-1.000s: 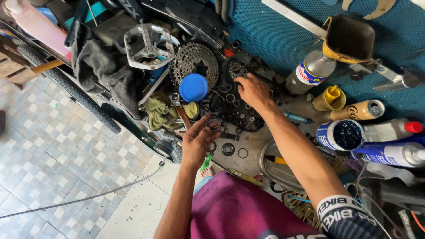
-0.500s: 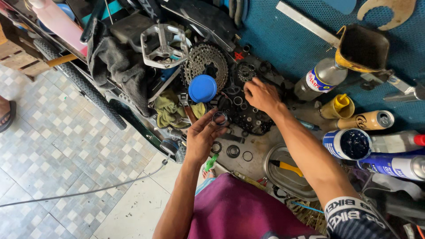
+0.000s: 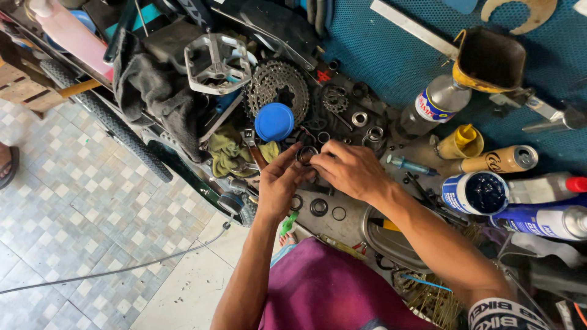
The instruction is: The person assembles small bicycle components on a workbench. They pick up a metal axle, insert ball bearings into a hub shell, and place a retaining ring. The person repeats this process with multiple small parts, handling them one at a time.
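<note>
Your left hand (image 3: 278, 180) and right hand (image 3: 348, 168) pinch a small metal ring (image 3: 306, 154) together above the cluttered desk (image 3: 342, 223). If you loosen your grip, it likely vanishes among the loose washers (image 3: 318, 208).

A little metal ring (image 3: 306, 154) is being held up between two hands.

The ring is round, dark and shiny, with a hole in the middle. It is sitting just above the messy surface (image 3: 348, 223), tilted so its hole is showing. The left hand (image 3: 280, 182) and the right hand (image 3: 350, 169) are both pinching it with their fingertips.
</note>
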